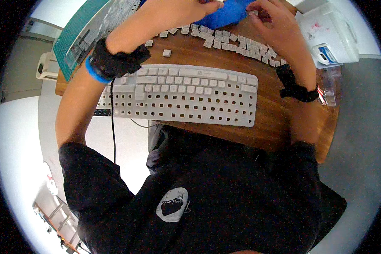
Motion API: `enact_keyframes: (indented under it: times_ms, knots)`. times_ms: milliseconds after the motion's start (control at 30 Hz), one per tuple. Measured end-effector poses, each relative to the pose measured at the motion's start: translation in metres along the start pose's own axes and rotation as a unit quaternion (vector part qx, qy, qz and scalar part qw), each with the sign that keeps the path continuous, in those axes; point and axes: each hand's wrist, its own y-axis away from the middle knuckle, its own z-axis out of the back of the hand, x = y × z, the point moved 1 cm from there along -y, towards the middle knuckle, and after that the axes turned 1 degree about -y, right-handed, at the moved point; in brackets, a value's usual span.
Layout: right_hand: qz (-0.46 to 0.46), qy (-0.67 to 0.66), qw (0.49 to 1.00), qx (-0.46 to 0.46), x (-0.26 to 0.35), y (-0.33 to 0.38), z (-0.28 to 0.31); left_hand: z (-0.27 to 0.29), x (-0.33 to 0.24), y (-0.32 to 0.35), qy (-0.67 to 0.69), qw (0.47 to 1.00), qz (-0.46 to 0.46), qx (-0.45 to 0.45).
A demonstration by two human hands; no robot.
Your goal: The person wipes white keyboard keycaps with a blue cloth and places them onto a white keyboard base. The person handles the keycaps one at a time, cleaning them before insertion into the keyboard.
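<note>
Both my hands are at the top edge around a crumpled blue cloth-like piece. My left hand is closed by its left side, fingertips partly cut off; a small pale bit shows there, too little to name. My right hand has thumb and forefinger bent together at the right of the blue piece, with a small whitish keycap between them. Below lies a white keyboard, turned with its space bar away from me. Its far rows carry keycaps; the near rows show bare openings.
Loose white keycaps lie in curved rows beyond the keyboard, one single keycap apart. A green cutting mat and a grey metal plate lie far left. At the right stands a translucent plastic box. A black cable hangs in front.
</note>
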Motion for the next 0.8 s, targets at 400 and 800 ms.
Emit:
enact_keyframes:
  times_ms: [400,800]
  knots:
    - [0.017,-0.130,0.954,0.269,0.031,0.063,0.013,-0.044,-0.025,0.093,-0.036,0.994,-0.055,0.088]
    - [0.049,-0.195,0.927,0.316,0.047,0.077,0.004,-0.071,-0.033,0.104,-0.004,0.989,-0.002,0.151]
